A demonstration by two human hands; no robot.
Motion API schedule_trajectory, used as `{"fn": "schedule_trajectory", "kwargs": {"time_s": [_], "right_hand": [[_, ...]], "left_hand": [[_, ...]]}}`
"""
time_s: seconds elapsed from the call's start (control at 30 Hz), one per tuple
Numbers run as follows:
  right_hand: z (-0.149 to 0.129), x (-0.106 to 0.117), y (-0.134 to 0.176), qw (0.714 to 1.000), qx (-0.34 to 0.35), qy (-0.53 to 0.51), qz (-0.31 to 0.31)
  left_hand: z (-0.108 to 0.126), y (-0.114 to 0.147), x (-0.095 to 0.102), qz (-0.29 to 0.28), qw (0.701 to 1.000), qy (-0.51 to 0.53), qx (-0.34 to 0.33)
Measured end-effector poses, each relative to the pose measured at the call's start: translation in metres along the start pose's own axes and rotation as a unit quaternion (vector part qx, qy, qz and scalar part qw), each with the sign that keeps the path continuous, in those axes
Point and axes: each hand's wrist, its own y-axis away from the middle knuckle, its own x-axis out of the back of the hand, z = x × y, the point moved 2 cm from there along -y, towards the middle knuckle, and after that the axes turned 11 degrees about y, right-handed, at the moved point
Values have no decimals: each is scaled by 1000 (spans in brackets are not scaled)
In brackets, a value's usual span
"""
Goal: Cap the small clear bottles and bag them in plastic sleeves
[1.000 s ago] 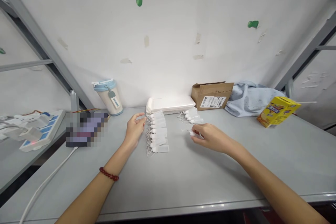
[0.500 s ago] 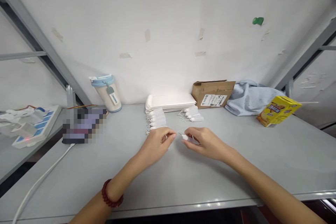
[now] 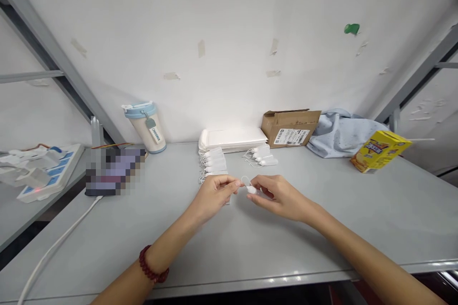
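Note:
My right hand (image 3: 281, 196) is closed around a small white plastic squeeze bottle (image 3: 252, 190), its cap end pointing left and most of its body hidden by my fingers. A thin white string loop (image 3: 245, 179) arches up from the cap. My left hand (image 3: 216, 195) pinches at the loop's left end, close to the cap; its exact grip is too small to make out. Behind my left hand, several like bottles (image 3: 214, 162) lie in a column with their strings to the left, the lower ones partly hidden. A smaller group of bottles (image 3: 265, 156) lies farther back on the right.
On the grey table (image 3: 229, 257), a stack of white flat packs (image 3: 232, 138) and an open cardboard box (image 3: 291, 128) stand against the wall. A cup (image 3: 145, 126) and a phone (image 3: 116, 171) are left; a cloth (image 3: 339, 131) and yellow box (image 3: 379, 151) are right.
My left fingertips have moved slightly right, meeting the string by the cap. The loop now stands up more clearly, and the bottle in my right hand has shifted slightly down.

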Motion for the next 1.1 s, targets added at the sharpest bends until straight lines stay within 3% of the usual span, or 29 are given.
{"fn": "schedule_trajectory", "kwargs": {"time_s": [0.2,0.53,0.8,0.97,1.1], "right_hand": [[0,0,0,1000,8,4,-10],[-9,2,4,999,16,20,-20],[-10,4,6,1000,14,-9,-6],[-7,1,1,999,-6,-36,9],[0,3,-3,999,-30,-37,23]], "left_hand": [[1,0,0,-11,1000,-25,6],[6,9,-5,-37,974,-203,-92],[3,10,-10,-52,981,-169,-78],[9,7,-6,-30,987,-135,-76],[13,2,5,20,992,-95,-75]]}}
